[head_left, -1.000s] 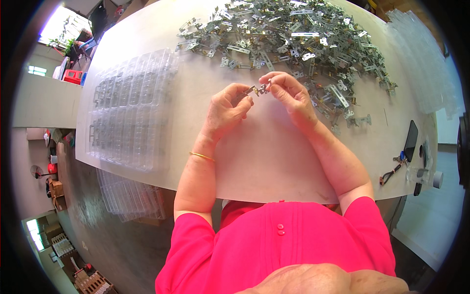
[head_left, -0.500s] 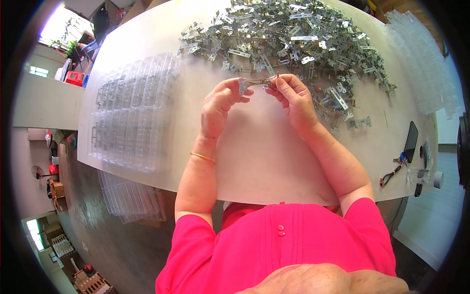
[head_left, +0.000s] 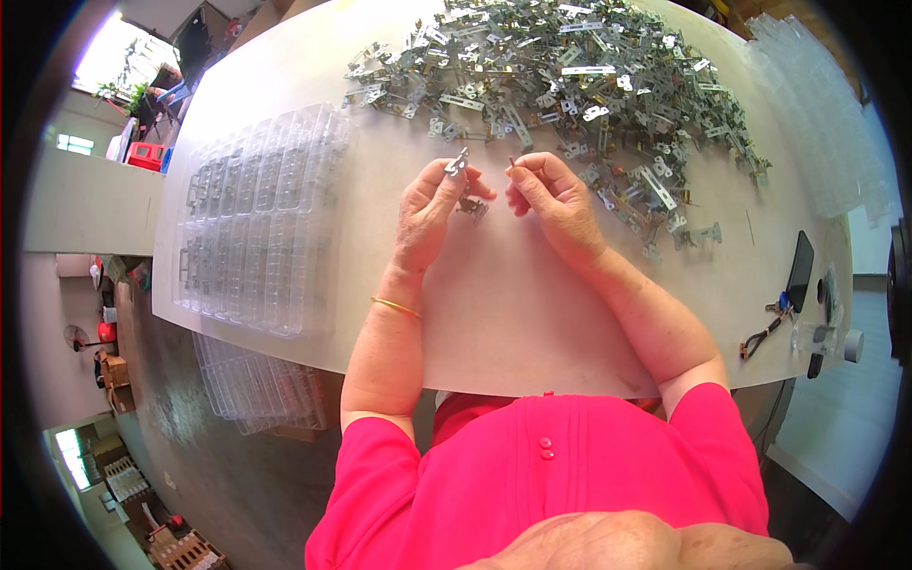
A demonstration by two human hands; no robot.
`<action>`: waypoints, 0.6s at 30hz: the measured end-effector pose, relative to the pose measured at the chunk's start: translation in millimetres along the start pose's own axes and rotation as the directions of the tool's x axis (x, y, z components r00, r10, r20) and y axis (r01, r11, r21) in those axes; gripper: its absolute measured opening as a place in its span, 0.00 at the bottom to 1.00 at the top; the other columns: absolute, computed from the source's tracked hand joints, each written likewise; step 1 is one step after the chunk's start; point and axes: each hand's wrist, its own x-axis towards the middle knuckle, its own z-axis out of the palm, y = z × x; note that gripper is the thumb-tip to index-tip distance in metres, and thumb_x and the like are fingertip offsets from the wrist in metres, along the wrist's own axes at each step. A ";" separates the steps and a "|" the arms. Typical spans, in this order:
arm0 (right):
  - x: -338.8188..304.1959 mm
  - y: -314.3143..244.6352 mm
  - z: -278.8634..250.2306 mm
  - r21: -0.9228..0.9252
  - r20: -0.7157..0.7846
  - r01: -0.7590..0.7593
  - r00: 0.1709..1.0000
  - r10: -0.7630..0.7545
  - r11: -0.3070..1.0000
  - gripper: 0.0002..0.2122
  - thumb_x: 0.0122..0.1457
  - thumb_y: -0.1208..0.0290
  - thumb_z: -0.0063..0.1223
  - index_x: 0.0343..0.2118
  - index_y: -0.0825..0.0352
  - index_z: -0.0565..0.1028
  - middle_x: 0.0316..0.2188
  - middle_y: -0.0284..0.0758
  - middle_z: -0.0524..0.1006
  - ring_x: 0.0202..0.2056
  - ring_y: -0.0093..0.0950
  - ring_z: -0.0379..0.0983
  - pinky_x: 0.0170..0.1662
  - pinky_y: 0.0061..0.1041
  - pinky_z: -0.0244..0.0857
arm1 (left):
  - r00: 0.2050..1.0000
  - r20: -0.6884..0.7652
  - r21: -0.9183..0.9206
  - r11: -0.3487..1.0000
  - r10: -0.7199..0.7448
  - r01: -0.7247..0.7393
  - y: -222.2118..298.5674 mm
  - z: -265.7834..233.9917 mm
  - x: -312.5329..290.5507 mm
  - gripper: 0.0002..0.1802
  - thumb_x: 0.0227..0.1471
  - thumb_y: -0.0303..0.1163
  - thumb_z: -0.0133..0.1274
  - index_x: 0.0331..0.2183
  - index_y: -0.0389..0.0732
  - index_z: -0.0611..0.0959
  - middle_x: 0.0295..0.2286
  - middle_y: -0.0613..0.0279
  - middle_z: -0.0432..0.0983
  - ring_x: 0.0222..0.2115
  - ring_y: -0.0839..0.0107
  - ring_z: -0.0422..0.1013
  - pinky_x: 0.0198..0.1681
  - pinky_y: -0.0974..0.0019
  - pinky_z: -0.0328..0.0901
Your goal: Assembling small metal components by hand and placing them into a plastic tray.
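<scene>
Over the near middle of the table, my left hand (head_left: pixel 425 217) is closed round a silvery metal bracket (head_left: pixel 458 163). Its upper end sticks out above the thumb, and a lower metal bit (head_left: pixel 471 205) shows beneath the fingers; whether both are one piece I cannot tell. A short gap to the right, my right hand (head_left: pixel 559 201) pinches a thin, brownish, pin-like piece (head_left: pixel 513 162) between thumb and forefinger. Just beyond both hands spreads a large heap of loose metal brackets (head_left: pixel 589 95), some with brass-coloured parts.
Clear plastic trays (head_left: pixel 318 199) holding metal parts lie at the table's left. More clear trays (head_left: pixel 256 385) sit lower, beyond the table edge (head_left: pixel 285 353). Stacked clear plastic (head_left: pixel 807 123) occupies the far right. A phone (head_left: pixel 800 271) and a dark cord with keys (head_left: pixel 760 337) lie at right.
My hands have drawn apart. The bracket, earlier stretched between both hands, is now tilted upward in my left hand alone, while my right hand has the thin piece away from it.
</scene>
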 end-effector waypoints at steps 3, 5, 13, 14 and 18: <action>-5.8 -5.7 2.0 -0.012 0.070 -0.089 0.993 0.090 0.996 0.07 0.66 0.67 0.54 0.42 0.63 0.76 0.25 0.25 0.75 0.27 0.13 0.70 0.29 0.15 0.65 | 0.995 -0.018 0.057 0.994 -0.094 0.095 3.8 3.2 -2.7 0.13 0.66 0.37 0.47 0.40 0.37 0.80 0.28 0.64 0.77 0.30 0.74 0.76 0.37 0.71 0.69; -7.8 -4.5 4.3 -0.110 0.097 -0.009 0.995 0.019 0.994 0.07 0.65 0.67 0.54 0.42 0.63 0.77 0.23 0.24 0.74 0.23 0.12 0.68 0.26 0.15 0.62 | 0.992 -0.040 0.089 0.988 -0.123 0.126 4.1 5.2 -2.4 0.13 0.66 0.36 0.47 0.39 0.37 0.80 0.24 0.67 0.74 0.25 0.77 0.74 0.31 0.75 0.68; -9.2 -6.2 7.0 -0.122 0.091 0.013 0.996 -0.002 0.992 0.07 0.65 0.68 0.55 0.41 0.64 0.77 0.23 0.24 0.75 0.24 0.12 0.68 0.27 0.14 0.62 | 0.994 -0.049 0.245 0.964 -0.097 0.106 3.0 8.0 -3.0 0.11 0.65 0.34 0.47 0.37 0.38 0.81 0.21 0.72 0.70 0.20 0.84 0.63 0.24 0.79 0.58; -9.2 -5.8 7.2 -0.131 0.092 0.023 0.996 -0.011 0.991 0.07 0.65 0.68 0.56 0.41 0.65 0.77 0.24 0.24 0.75 0.24 0.12 0.68 0.27 0.14 0.62 | 0.994 -0.049 0.245 0.964 -0.097 0.106 3.1 8.4 -3.0 0.11 0.65 0.34 0.47 0.37 0.38 0.81 0.21 0.72 0.70 0.20 0.84 0.63 0.24 0.79 0.58; -8.9 -4.2 7.1 -0.186 0.078 0.028 0.997 -0.014 0.982 0.07 0.64 0.69 0.56 0.40 0.65 0.77 0.24 0.25 0.75 0.24 0.12 0.68 0.27 0.15 0.63 | 0.996 -0.079 0.331 0.941 -0.043 0.067 1.0 10.2 -2.2 0.11 0.65 0.34 0.48 0.37 0.38 0.81 0.21 0.73 0.70 0.21 0.85 0.62 0.24 0.80 0.57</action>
